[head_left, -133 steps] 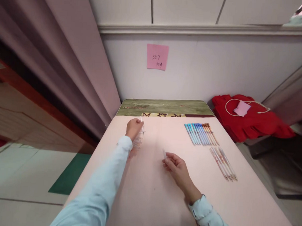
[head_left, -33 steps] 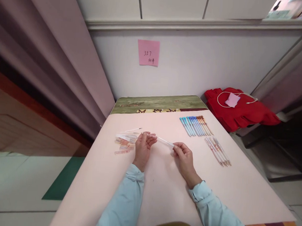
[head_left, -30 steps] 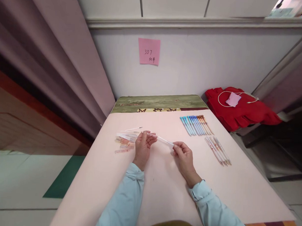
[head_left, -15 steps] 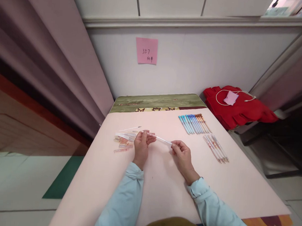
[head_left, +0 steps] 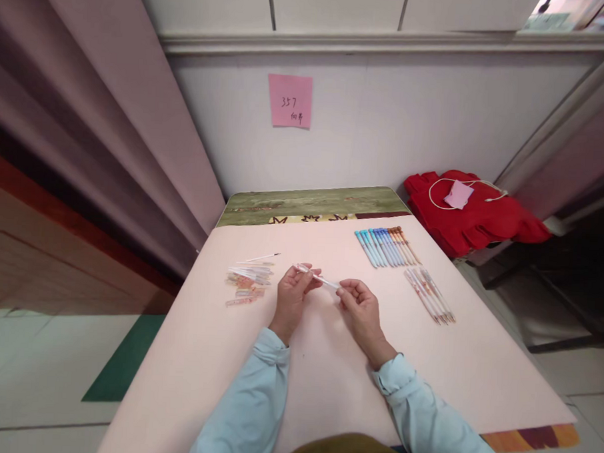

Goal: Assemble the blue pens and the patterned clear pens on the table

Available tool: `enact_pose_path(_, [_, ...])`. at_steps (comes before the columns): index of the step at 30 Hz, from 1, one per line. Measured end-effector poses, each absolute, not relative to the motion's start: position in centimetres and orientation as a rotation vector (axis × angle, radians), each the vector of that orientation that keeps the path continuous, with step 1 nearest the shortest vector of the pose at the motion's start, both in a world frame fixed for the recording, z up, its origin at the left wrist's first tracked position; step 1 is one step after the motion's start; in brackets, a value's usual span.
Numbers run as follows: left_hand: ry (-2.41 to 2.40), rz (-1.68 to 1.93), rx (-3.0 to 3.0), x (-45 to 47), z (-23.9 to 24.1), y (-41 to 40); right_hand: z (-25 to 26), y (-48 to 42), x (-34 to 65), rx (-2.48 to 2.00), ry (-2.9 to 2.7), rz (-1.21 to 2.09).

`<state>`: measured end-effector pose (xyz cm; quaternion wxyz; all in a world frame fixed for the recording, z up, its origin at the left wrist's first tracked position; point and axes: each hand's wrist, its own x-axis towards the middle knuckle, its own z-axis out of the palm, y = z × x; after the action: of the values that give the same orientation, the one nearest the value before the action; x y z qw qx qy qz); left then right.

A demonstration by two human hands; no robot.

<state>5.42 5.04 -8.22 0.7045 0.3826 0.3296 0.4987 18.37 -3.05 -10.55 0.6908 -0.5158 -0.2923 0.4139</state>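
Note:
My left hand is closed in a pinch around a pale, pinkish pen barrel above the middle of the table. A thin white pen refill runs from the barrel toward my right hand, whose thumb and fingertips grip its other end. The fingers partly hide both pieces, so how far the refill sits inside the barrel cannot be made out. Left of my left hand lie loose white refills and clear, pink-patterned pen parts. One white refill with a dark tip lies apart, just behind them.
A row of blue, purple and brown pens lies at the back right of the white-covered table. Nearer sit several white patterned pens. Red cloth with a white cable is beyond the right edge; a wall rises behind.
My hands have come closer together, the left shifting right, and less of the white refill shows between them. The view has shifted slightly; the pens and parts on the table stay put.

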Motion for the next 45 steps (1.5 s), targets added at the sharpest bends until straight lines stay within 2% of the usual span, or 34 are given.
enact_pose_path(17, [0.75,1.079,0.715,5.9,-8.0,4.6,-9.9,-3.0,18.1,-1.198,-0.653,0.855])
enact_pose_path(33, [0.72,0.987,0.867,6.4,-8.0,3.5,-10.1,-3.5,18.3,-1.407,-0.807,0.808])
enact_pose_path(45, [0.784,1.102,0.821,6.0,-8.3,4.3,-10.5,-3.3,18.1,-1.35,-0.89,0.702])
